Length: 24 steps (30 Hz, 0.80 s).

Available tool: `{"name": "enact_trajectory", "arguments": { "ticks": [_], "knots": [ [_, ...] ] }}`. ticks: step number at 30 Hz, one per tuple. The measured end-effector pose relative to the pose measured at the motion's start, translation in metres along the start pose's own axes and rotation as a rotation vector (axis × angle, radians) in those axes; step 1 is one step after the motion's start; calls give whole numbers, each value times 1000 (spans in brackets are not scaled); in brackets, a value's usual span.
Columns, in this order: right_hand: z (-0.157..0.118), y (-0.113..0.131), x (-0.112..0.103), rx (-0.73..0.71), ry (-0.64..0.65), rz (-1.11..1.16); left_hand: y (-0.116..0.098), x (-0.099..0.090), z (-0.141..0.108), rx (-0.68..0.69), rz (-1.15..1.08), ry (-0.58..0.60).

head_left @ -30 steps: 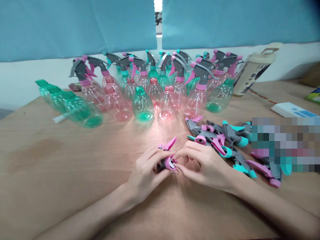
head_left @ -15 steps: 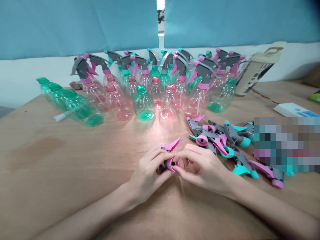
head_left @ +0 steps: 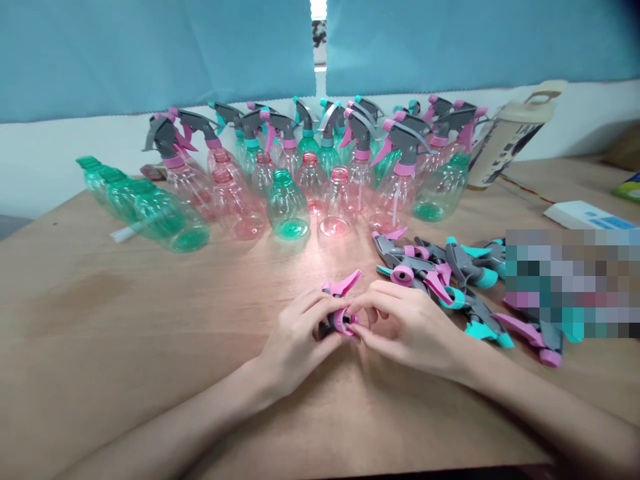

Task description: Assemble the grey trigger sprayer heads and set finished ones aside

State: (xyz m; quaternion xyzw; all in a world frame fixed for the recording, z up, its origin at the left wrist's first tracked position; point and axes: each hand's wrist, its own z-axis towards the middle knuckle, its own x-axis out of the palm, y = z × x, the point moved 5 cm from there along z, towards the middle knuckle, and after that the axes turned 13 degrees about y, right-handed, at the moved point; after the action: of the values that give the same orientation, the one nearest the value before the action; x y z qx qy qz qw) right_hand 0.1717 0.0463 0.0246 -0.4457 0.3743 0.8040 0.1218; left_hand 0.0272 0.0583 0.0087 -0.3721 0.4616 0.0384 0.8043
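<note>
Left hand (head_left: 295,340) gripping a grey-and-pink spray head (head_left: 340,321) low over the near middle of the counter (head_left: 150,347), pink collar facing the other hand. Right hand (head_left: 417,333) curled, thumb and forefinger at the collar's mouth; cannot tell from here whether they pinch anything. Just beyond the right hand, a loose heap of spray heads (head_left: 439,288), pink and teal trim. Behind, upright pink and green bottles (head_left: 289,207), several capped with sprayers, front ones open-necked. Lidded tumbler (head_left: 510,143) at far right.
</note>
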Motion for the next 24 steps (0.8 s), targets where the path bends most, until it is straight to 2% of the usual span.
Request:
{"name": "enact_trajectory", "arguments": {
  "ticks": [7, 13, 18, 24],
  "knots": [
    [-1, 7, 4, 5, -88, -54, -3, 0, -4, -7, 37, -51],
    [-3, 9, 9, 116, -105, 1, -9, 0, -5, -1, 88, -107],
    [-5, 17, 8, 161, -119, -43, -17, -3, -6, 22, 144, -158],
    [-14, 23, 3, 241, -149, -51, -29, -2, -7, 52, 143, -150]
  ]
}}
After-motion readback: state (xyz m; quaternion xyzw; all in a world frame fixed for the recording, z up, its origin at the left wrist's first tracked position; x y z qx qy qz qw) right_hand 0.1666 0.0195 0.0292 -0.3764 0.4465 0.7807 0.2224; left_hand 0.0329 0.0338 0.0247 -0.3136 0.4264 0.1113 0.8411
